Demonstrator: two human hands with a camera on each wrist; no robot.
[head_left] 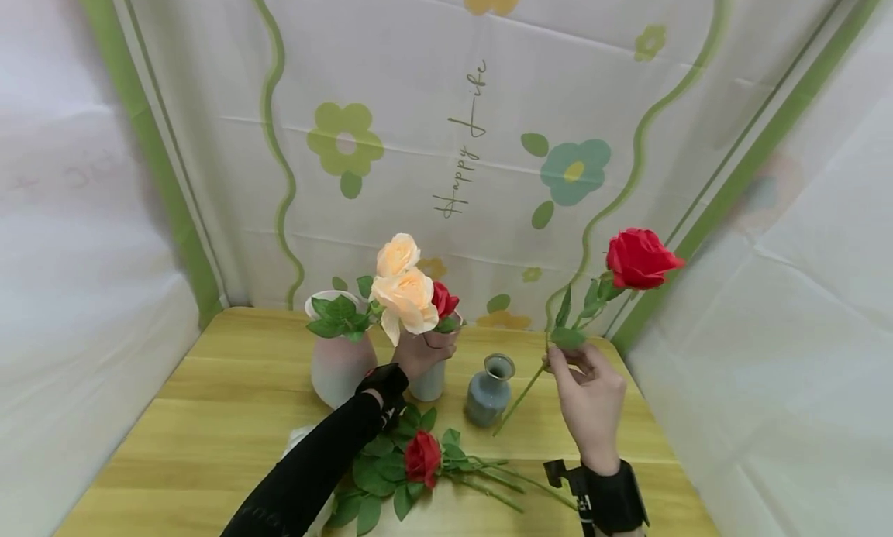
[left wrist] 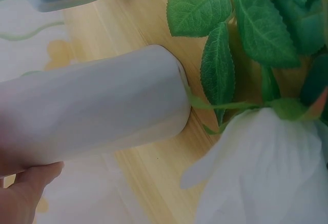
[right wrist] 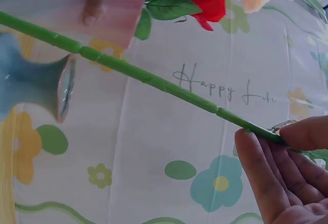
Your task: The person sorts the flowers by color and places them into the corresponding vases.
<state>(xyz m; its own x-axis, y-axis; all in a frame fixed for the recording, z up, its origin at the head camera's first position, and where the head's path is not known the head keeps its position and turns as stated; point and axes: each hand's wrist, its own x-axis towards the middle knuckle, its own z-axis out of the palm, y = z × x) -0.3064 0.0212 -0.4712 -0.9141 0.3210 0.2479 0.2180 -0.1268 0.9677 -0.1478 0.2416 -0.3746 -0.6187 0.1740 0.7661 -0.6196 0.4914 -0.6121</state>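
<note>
A red rose on a long green stem is pinched between the thumb and fingers of my right hand. Its bloom points up and right, and the stem's lower end slants down beside a small blue-grey vase. My left hand grips the upper part of a slim pink-and-white vase. Another red rose stands in that slim vase. Peach roses rise in front of it, leaning from the wider pink-and-white vase on the left; they partly cover the left hand.
On the wooden table near the front lie a red rose and several stems with green leaves. A white flower lies by the left forearm, mostly hidden in the head view. Printed white curtains enclose the back and sides.
</note>
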